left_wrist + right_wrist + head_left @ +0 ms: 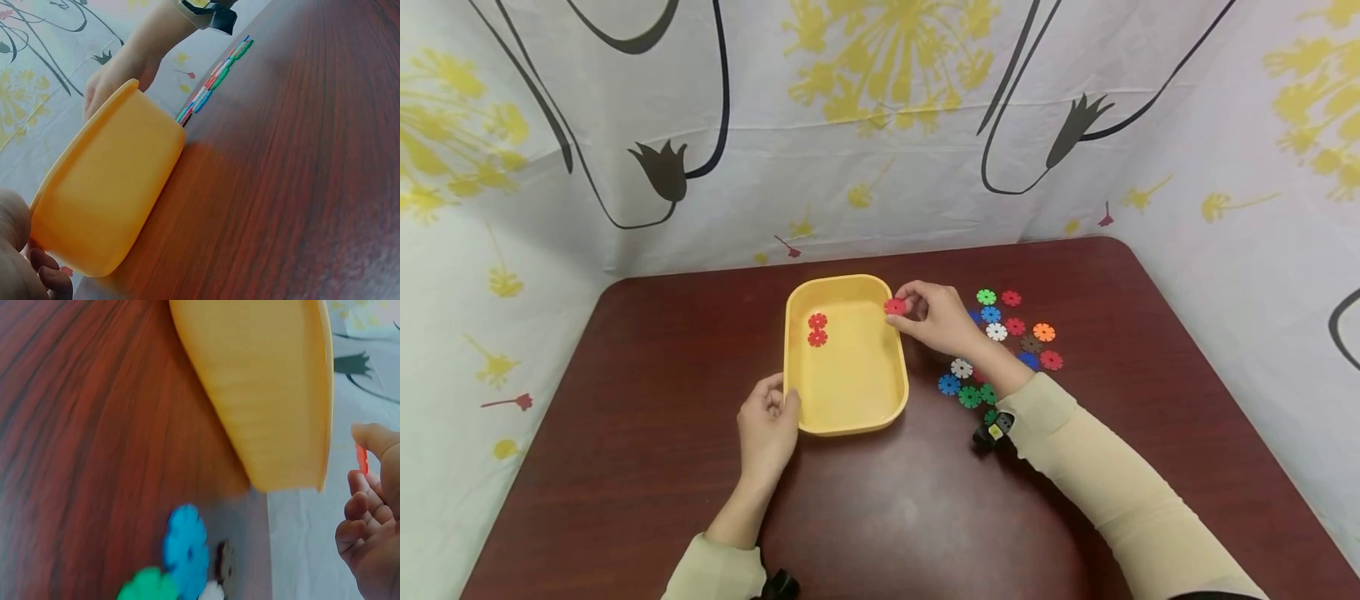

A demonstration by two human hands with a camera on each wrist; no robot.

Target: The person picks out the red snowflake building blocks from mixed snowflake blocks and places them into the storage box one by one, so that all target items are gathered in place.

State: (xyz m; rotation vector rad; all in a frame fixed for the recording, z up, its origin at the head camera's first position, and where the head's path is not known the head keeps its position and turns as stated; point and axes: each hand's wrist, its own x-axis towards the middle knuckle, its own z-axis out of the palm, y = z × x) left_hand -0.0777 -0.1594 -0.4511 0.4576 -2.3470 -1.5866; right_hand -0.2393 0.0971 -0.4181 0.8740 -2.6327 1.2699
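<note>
A yellow plastic tray lies on the table with two red notched plastic discs inside, near its left side. My left hand grips the tray's near left corner, thumb at the rim and fingers curled against the outer wall. Between thumb and fingertips, my right hand pinches another red notched disc, held above the tray's far right rim. In the right wrist view that pinched disc appears edge-on, apart from the tray wall.
Several loose notched discs in blue, green, white, red, brown and orange lie right of the tray, some hidden under the right forearm. The dark red-brown table meets patterned cloth at the back and sides.
</note>
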